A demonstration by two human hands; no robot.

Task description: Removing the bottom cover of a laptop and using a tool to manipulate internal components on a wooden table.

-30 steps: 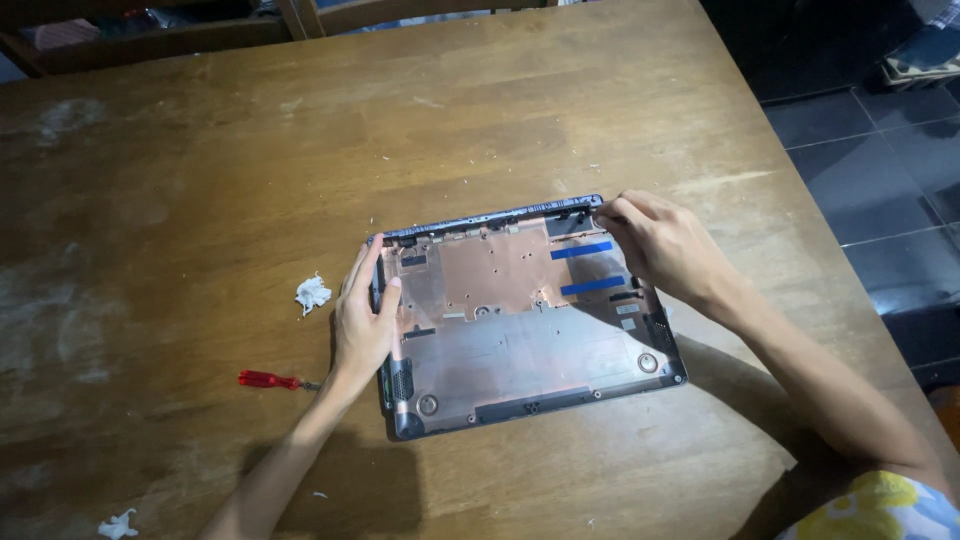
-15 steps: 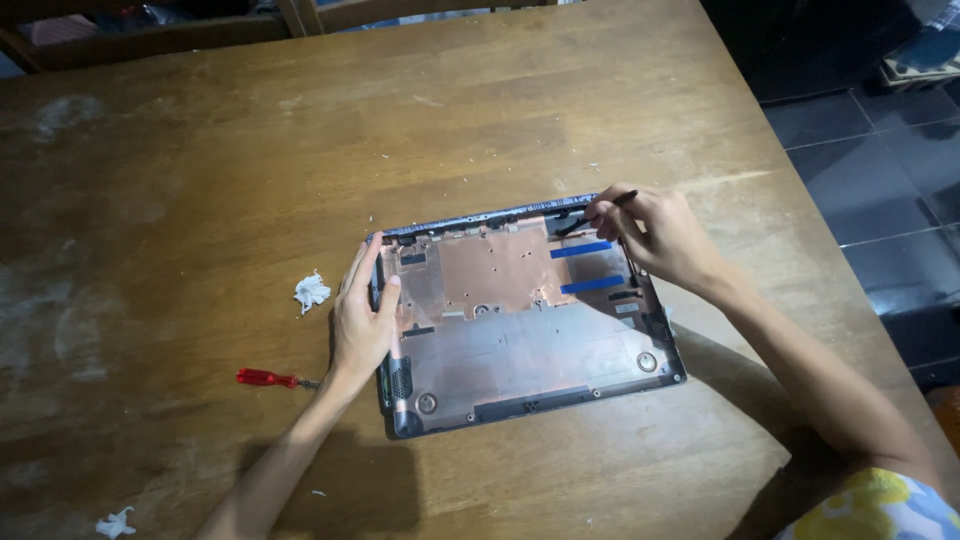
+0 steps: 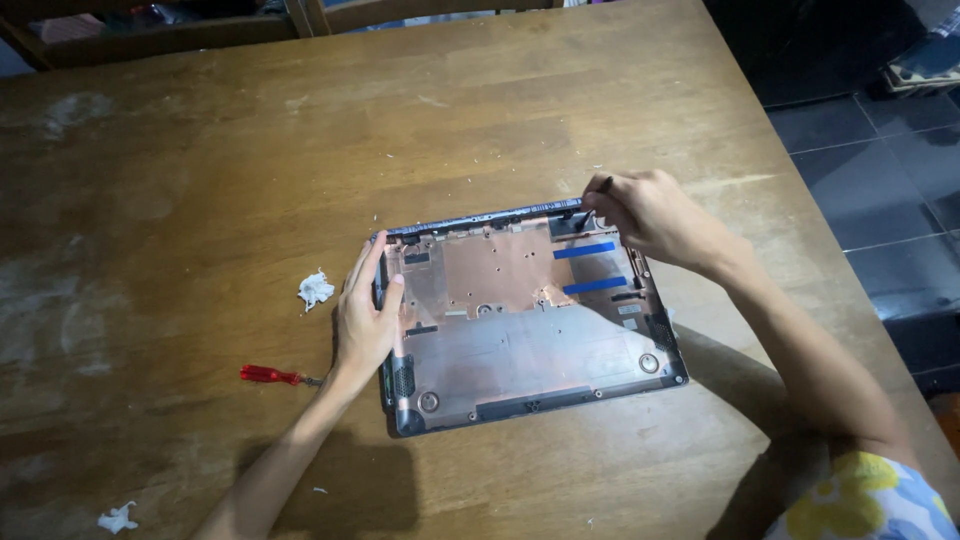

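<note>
A flat grey laptop bottom cover with a copper-coloured inside and two blue strips lies open side up on the big brown wooden table, a little right of the middle of the frame. Its top edge is a dark thin bar.

The left hand lies on the left edge of the cover. Its fingers are stretched out long and close together, and the thumb bends over onto the inside of the cover. It pinches nothing.

The right hand is at the top right corner of the cover. Its fingers are curled tight around a thin dark stick-like tool, and the tip of the tool touches the corner. What kind of tool it is cannot be told.

Just left of the left hand sits a small crumpled white bit of paper. Lower down, near the left wrist, lies a small screwdriver with a red handle. Another white paper scrap lies in the lower left of the frame. In the lower right corner a sleeve with yellow flowers shows. Dark floor tiles are at the right side.
</note>
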